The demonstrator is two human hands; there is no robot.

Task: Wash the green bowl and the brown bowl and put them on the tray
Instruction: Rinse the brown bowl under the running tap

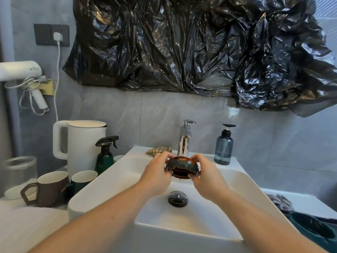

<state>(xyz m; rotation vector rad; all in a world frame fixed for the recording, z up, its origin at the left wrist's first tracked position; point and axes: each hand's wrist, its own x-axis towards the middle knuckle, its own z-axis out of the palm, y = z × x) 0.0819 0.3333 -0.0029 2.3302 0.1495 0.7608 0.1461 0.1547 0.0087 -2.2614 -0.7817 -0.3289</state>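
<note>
The brown bowl, glazed dark with speckles, is held over the white sink just below the chrome tap. My left hand grips its left rim and my right hand grips its right rim, thumbs on top. The bowl tilts slightly toward me. A green bowl sits at the lower right, partly cut off by the frame edge. It rests on what may be the white tray, beside a checked cloth.
A black drain plug sits in the sink basin. A blue soap bottle stands right of the tap, a sponge cloth left of it. At left stand a green spray bottle, a white kettle, two mugs and a glass jar.
</note>
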